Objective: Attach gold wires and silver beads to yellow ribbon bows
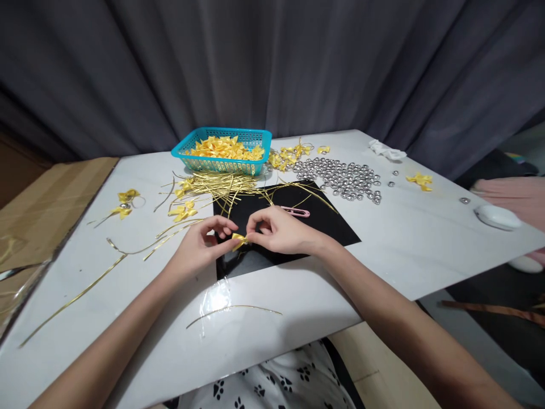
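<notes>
While both hands meet over the near edge of the black mat [298, 227], the small yellow bow [239, 241] sits between them, pinched from either side. The left hand [200, 247] has thumb and forefinger closed on the bow's left end, so the bow lies just to the right of its fingertips. Its long axis runs roughly left to right, tilted slightly. The right hand [279, 232] is clamped on the bow's other end, so the bow sits at its left fingertips. Neither hand is clearly nearer. Beyond the right hand's knuckles a pink clip [297, 212] lies on the mat, and gold wires [217, 187] lie farther off on the tabletop [426, 238].
</notes>
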Tool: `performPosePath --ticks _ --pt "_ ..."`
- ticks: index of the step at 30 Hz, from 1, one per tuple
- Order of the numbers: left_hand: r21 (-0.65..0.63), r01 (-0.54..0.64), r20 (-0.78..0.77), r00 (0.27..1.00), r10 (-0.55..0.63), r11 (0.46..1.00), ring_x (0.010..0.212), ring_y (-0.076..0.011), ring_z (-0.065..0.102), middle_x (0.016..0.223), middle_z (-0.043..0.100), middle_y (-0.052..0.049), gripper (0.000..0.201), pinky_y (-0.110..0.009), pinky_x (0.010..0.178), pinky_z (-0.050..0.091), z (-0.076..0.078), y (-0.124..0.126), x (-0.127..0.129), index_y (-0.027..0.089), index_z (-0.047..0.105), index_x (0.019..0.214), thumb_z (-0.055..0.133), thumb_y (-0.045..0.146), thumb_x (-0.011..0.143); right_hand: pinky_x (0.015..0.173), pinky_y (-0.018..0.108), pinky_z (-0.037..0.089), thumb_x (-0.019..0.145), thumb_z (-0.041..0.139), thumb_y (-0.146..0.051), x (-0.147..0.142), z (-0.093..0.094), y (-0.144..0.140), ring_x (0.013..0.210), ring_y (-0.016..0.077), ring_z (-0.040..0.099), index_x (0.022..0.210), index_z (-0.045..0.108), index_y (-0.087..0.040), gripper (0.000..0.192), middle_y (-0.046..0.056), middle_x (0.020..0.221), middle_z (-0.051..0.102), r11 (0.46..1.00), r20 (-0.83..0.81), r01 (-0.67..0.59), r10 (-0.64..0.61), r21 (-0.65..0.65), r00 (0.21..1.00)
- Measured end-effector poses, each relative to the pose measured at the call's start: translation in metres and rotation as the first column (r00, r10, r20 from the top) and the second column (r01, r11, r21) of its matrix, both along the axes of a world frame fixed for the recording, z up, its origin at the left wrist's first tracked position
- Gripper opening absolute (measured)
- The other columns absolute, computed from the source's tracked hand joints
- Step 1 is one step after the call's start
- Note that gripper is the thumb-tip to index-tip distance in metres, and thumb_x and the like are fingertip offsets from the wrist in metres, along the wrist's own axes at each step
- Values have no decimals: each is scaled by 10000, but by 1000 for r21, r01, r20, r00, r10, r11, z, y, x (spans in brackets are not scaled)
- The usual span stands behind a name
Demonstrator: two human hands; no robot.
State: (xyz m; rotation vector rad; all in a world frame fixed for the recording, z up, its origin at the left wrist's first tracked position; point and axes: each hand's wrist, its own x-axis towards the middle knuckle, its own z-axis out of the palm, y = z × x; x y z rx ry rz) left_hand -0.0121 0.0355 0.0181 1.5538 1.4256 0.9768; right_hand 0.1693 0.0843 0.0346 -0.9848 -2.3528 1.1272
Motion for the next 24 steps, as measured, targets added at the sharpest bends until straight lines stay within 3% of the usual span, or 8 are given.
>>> performPosePath --ticks 7,14,24 --pt "-105 36 90 996 -27 994 665 -134 586 755 656 -24 190 -238 617 472 -1 -1 3 172 664 789 709 317 677 465 204 211 737 581 -128 -2 0 -2 446 42 287 677 610 -108 70 -75 453 351 999 2 33 -33 32 999" --pt "-240 -38 204 975 88 970 637 -124 592 676 677 -14 185 -228 621 460 0 -1 6 171 689 731 774 273 601 511 205 272 705 558 -106 -6 -8 -4 489 54 380 621 617 -112 103 -35 503 471 984 -43 75 -69 163 997" --pt "-229 -91 289 944 157 969 573 -86 547 596 638 14 192 -188 557 416 -4 -5 9 157 654 651 790 259 563 503 186 289 693 556 -106 -8 -11 -5 491 53 405 607 609 -114 101 -27 532 502 973 -64 115 -104 200 993"
